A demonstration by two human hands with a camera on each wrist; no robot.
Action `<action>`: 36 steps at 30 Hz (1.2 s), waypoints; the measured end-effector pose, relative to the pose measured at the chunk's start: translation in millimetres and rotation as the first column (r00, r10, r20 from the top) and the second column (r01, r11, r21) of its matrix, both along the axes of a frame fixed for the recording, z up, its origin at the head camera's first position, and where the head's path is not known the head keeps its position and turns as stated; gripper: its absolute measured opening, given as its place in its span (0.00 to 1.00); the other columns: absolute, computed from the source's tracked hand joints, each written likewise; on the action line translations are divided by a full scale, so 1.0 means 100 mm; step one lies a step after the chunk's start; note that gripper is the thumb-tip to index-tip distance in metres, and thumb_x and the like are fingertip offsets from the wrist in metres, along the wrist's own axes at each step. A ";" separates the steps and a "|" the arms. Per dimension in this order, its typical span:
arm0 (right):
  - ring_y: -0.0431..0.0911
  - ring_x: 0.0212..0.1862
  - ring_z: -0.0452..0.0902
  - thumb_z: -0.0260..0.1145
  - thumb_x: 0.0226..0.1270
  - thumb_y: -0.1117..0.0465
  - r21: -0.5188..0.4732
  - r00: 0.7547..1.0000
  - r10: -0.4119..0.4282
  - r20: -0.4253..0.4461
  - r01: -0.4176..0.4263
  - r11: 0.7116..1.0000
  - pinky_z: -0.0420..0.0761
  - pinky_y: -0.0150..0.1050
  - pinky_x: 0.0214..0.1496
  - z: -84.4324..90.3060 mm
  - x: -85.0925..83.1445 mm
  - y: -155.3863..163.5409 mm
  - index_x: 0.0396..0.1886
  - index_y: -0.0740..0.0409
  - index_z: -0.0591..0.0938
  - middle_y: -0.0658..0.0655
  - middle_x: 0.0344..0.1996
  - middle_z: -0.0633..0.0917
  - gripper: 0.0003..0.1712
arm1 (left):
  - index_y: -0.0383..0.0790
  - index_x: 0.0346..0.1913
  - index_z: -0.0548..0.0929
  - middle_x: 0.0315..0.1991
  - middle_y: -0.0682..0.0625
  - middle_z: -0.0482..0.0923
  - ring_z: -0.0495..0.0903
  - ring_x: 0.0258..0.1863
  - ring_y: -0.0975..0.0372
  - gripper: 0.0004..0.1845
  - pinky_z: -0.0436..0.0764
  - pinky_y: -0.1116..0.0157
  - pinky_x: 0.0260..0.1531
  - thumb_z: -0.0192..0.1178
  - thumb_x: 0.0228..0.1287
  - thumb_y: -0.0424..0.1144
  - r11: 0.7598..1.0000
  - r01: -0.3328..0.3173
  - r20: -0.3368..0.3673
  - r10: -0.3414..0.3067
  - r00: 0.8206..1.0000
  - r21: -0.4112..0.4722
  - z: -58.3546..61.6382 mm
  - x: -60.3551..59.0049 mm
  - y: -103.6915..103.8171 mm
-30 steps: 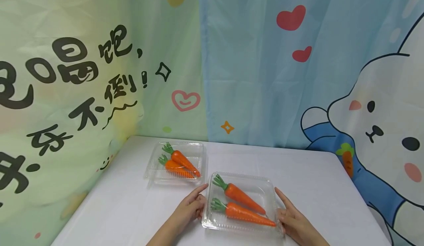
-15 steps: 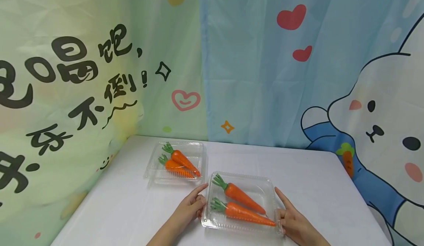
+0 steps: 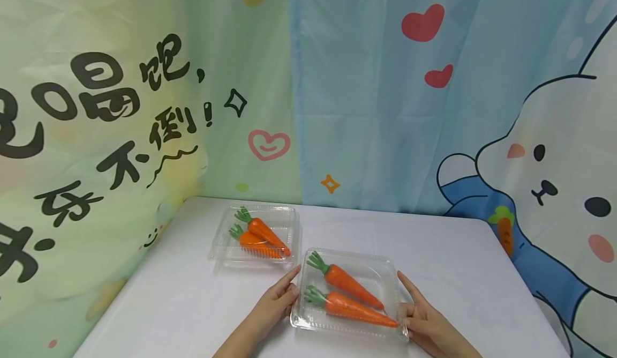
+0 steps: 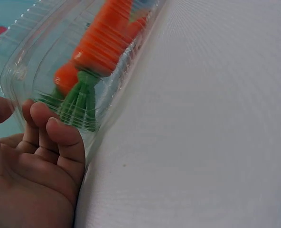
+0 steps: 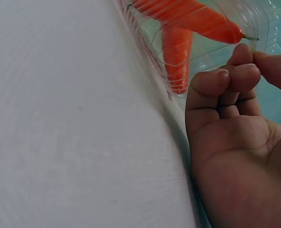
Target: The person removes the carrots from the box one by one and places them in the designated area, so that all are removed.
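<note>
A clear plastic clamshell box (image 3: 392, 277) sits on the white table, nearer to me. Inside it lie two orange carrots with green tops, the upper carrot (image 3: 354, 285) and the lower carrot (image 3: 359, 311). My left hand (image 3: 272, 304) grips the box's left side, index finger stretched along the edge. In the left wrist view, the other fingertips (image 4: 64, 130) curl against the plastic by the green tops. On the opposite side, my right hand (image 3: 426, 318) pinches the rim between thumb and curled fingers near the carrot tips, its index finger pointing forward.
A second clear clamshell box (image 3: 289, 218) with two carrots (image 3: 262, 235) stands at the back left of the white table (image 3: 463, 272). Printed cloth curtains (image 3: 356, 106) hang behind and at the left of the table, with a cartoon rabbit at the right.
The head view has shifted very slightly. Both hands and the near box keep the same placement, and the carrots lie as before.
</note>
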State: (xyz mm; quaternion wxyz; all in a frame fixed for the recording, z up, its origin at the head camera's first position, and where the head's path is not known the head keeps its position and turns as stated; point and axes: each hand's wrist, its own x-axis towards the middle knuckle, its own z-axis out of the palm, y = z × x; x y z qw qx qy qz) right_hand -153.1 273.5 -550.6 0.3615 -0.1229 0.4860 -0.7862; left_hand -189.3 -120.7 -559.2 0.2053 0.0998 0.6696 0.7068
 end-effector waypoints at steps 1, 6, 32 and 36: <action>0.38 0.39 0.77 0.43 0.79 0.70 0.009 1.000 -0.005 0.007 0.005 1.000 0.77 0.28 0.50 0.01 0.00 -0.01 0.70 0.29 0.14 0.45 0.38 0.81 0.53 | 0.49 0.77 0.58 0.36 0.55 0.68 0.66 0.28 0.68 0.33 0.70 0.73 0.28 0.55 0.74 0.44 1.000 0.001 0.000 -0.001 1.000 -0.004 0.00 0.00 0.00; 0.37 0.38 0.77 0.44 0.80 0.68 0.038 1.000 -0.020 -0.015 0.021 0.999 0.77 0.28 0.46 0.02 0.01 -0.05 0.71 0.28 0.16 0.45 0.36 0.80 0.52 | 0.49 0.77 0.58 0.35 0.55 0.67 0.65 0.27 0.69 0.33 0.69 0.74 0.28 0.55 0.74 0.44 1.000 0.001 -0.024 -0.001 1.000 -0.012 -0.01 -0.01 -0.03; 0.34 0.29 0.68 0.51 0.78 0.66 0.153 0.979 -0.178 -0.098 0.192 0.969 0.68 0.28 0.34 0.04 0.11 -0.26 0.76 0.33 0.22 0.41 0.30 0.74 0.53 | 0.61 0.77 0.56 0.38 0.53 0.72 0.73 0.47 0.62 0.30 0.68 0.62 0.55 0.49 0.76 0.50 0.957 -0.085 -0.168 0.039 0.985 -0.277 -0.02 0.00 0.01; 0.35 0.28 0.66 0.55 0.76 0.64 0.244 0.964 -0.244 -0.101 0.262 0.934 0.68 0.28 0.33 0.06 0.12 -0.31 0.78 0.34 0.26 0.41 0.29 0.73 0.54 | 0.60 0.78 0.55 0.34 0.53 0.71 0.74 0.40 0.65 0.30 0.70 0.65 0.50 0.48 0.77 0.49 0.961 -0.079 -0.171 0.034 0.985 -0.265 -0.01 0.01 0.01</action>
